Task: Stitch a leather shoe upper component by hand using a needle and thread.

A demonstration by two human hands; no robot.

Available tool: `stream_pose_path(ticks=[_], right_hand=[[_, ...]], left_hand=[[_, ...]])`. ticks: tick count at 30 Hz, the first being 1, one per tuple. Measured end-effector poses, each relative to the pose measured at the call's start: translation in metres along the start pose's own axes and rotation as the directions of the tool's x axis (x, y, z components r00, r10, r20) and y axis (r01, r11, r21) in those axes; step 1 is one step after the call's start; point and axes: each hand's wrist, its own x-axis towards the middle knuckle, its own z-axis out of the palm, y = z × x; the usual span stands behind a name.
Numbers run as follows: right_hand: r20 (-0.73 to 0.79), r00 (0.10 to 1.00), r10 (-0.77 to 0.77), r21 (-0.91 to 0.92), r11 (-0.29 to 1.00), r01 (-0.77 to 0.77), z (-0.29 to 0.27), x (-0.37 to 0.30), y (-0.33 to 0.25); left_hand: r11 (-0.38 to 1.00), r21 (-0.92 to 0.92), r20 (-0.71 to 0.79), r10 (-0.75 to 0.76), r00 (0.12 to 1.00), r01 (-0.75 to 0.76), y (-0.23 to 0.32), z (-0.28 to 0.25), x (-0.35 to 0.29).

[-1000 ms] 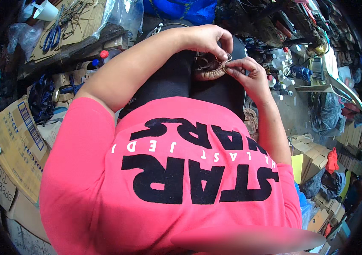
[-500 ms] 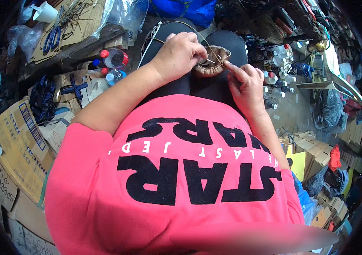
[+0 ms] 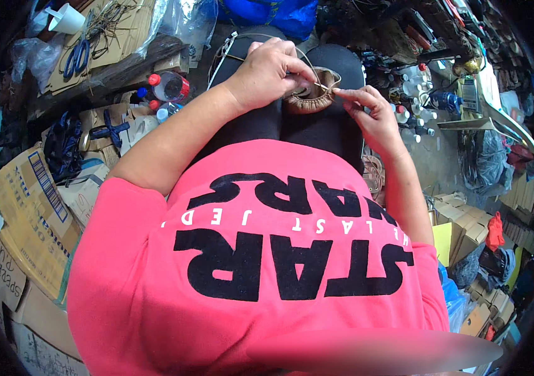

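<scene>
A tan leather shoe (image 3: 309, 105) with a puckered, gathered toe sits between my dark-clad knees. My left hand (image 3: 273, 67) is closed above its left side, thumb and forefinger pressed together on a thin brown cord (image 3: 306, 61). The cord loops round behind that hand and across the shoe's opening. At the shoe's right edge, my right hand (image 3: 370, 111) has its forefinger tip against the rim, where the cord comes to the fingertips. My left fingers partly hide the inside of the shoe.
Bottles (image 3: 169, 86) stand left of my legs, with more bottles (image 3: 414, 94) on the right. Blue-handled scissors (image 3: 77, 56) and brown strands lie on cardboard at upper left. Cardboard boxes (image 3: 28, 213) fill the near left. A blue bag (image 3: 273, 15) lies beyond my knees.
My left hand has shifted slightly up and right, its fingertips lower over the shoe's opening. My right hand has moved a little right, its forefinger straighter. The shoe stays between my knees.
</scene>
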Motion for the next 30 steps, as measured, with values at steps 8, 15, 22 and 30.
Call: stream_pose_path(ticks=[8, 15, 22, 30], right_hand=[[0.109, 0.993, 0.033, 0.148, 0.988, -0.049, -0.008, 0.015, 0.013], [0.106, 0.993, 0.043, 0.099, 0.994, -0.054, -0.009, 0.015, 0.011], [0.148, 0.988, 0.031, 0.126, 0.991, -0.05, -0.011, 0.016, 0.013], [0.232, 0.969, 0.08, 0.251, 0.958, -0.139, -0.014, 0.019, 0.02]], left_hand=[[0.997, 0.077, 0.103, -0.04, 0.994, 0.032, -0.002, 0.003, 0.004], [0.996, 0.092, 0.107, -0.025, 0.994, 0.015, -0.002, 0.004, 0.005], [0.998, 0.066, 0.143, -0.017, 0.99, 0.007, -0.001, 0.007, 0.007], [1.0, -0.028, 0.215, 0.002, 0.977, 0.004, -0.009, 0.012, 0.018]])
